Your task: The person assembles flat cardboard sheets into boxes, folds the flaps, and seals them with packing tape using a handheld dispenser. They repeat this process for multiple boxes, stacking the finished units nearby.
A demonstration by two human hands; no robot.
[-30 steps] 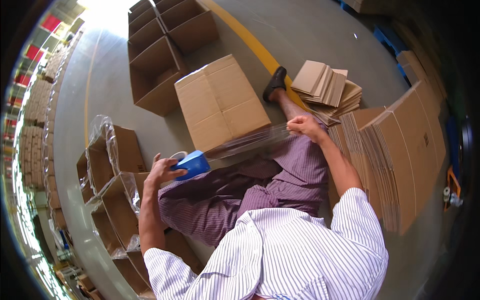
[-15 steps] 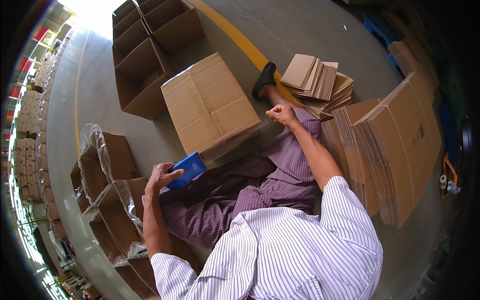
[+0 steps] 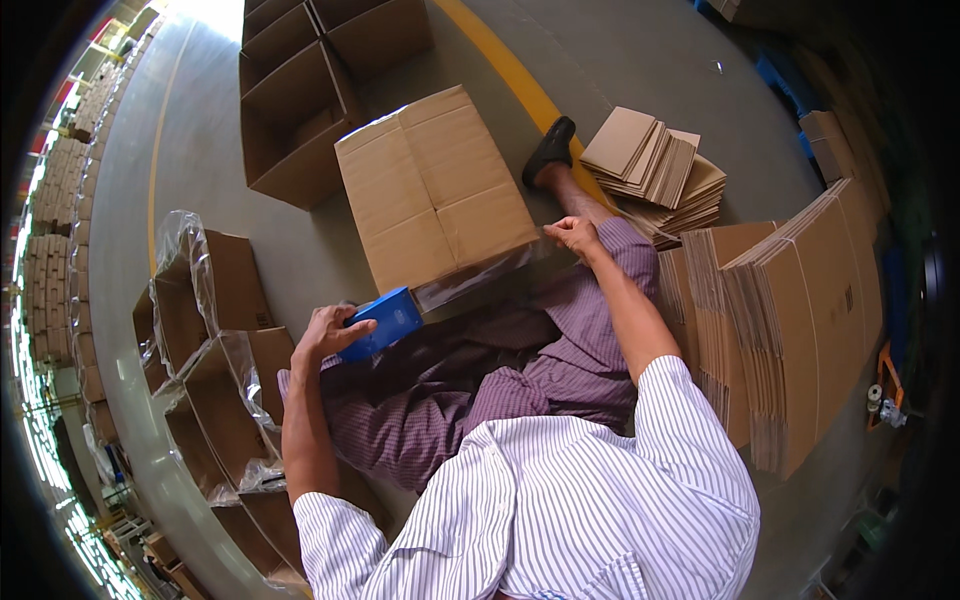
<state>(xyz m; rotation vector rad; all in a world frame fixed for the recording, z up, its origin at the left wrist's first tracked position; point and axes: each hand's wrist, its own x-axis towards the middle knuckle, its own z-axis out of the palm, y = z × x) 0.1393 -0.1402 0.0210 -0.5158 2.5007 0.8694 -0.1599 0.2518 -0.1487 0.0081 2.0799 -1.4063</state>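
My left hand [image 3: 332, 332] is closed round a flat blue tape dispenser [image 3: 384, 324], at the near left corner of a closed cardboard box [image 3: 435, 190]. From the dispenser a wide, see-through strip of tape [image 3: 480, 281] appears to stretch along the box's near side toward my right hand [image 3: 577, 236]. That hand is pinched just beyond the near right corner, its thumb and fingers together; the tape's end between them is too faint to make out clearly. The box's top flaps meet at a seam in the middle. It stands on the floor in front of my bent legs.
Open boxes [image 3: 290, 120] stand beyond the closed box. More open boxes lined with clear plastic [image 3: 235, 275] are at my left. Flattened cartons [image 3: 815, 330] stand bundled at my right, near a pile of cardboard pieces [image 3: 640, 160]. A yellow line [image 3: 510, 65] crosses the floor.
The view has shifted a little, so the box sits slightly farther right in it. Both hands keep nearly the same places at the box's near corners.
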